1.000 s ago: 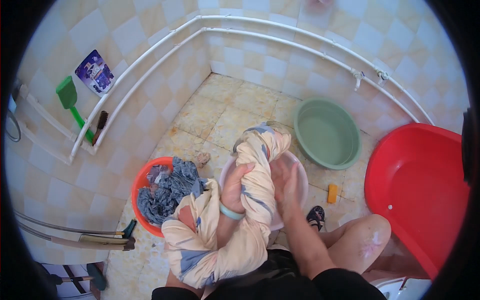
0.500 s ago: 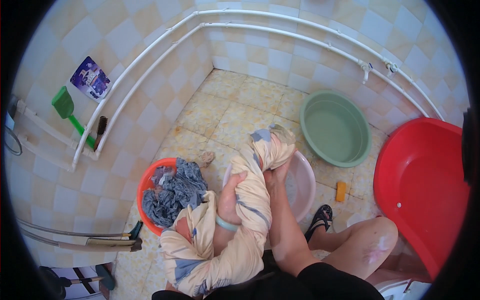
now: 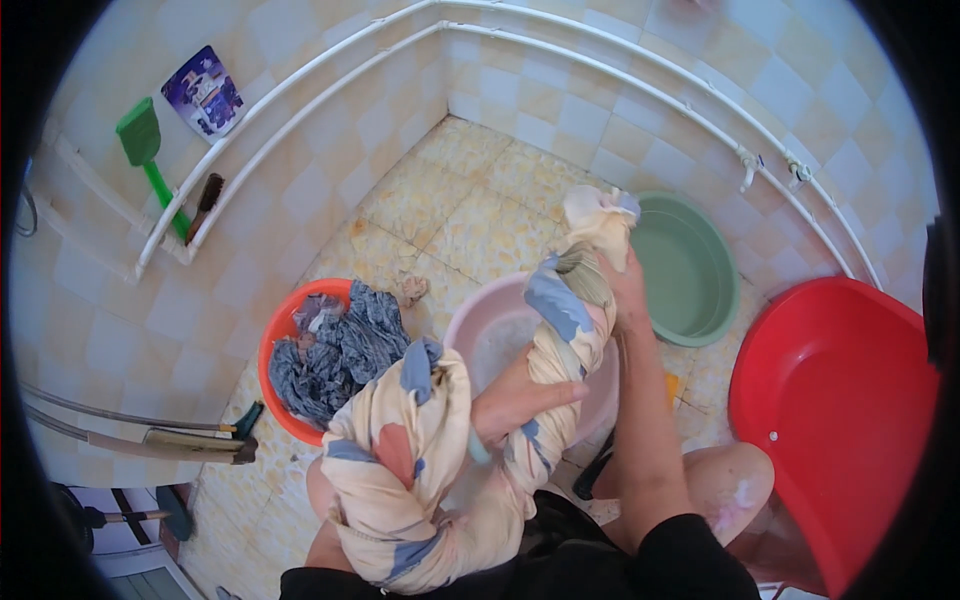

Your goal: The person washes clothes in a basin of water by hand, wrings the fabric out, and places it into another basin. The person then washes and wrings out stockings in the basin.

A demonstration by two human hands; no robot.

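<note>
Your left hand [image 3: 515, 398] is closed on the twisted roll of cream cotton-like cloth with blue and coral patches [image 3: 400, 500], thumb laid across the top and fingers out of sight beneath. Your right hand [image 3: 628, 290] grips the same roll farther out, close to its loose, bunched end. The cloth's bulk rests on your lap and folds over your left forearm; a pale green bangle [image 3: 479, 448] sits on that wrist, close against the fabric. If a fold pulls tight there, it could catch the bangle or pin your arm.

Under the roll stands the round pale-pink plastic basin [image 3: 480, 310]. If your right hand loosens, the twist could spring back and the end drop into the basin or onto the patterned yellow tile floor [image 3: 470, 225]. To your left, the round orange plastic tub [image 3: 268, 370] holds crumpled blue-grey cloth [image 3: 345, 350] — the heavy bundle lies just beside it, and a slip off your knee could mix the two.

Beyond your right wrist is the round green plastic basin [image 3: 690, 260]; the roll's end overlaps its edge in this view, and whether they touch I cannot tell. A careless swing could knock it.
</note>
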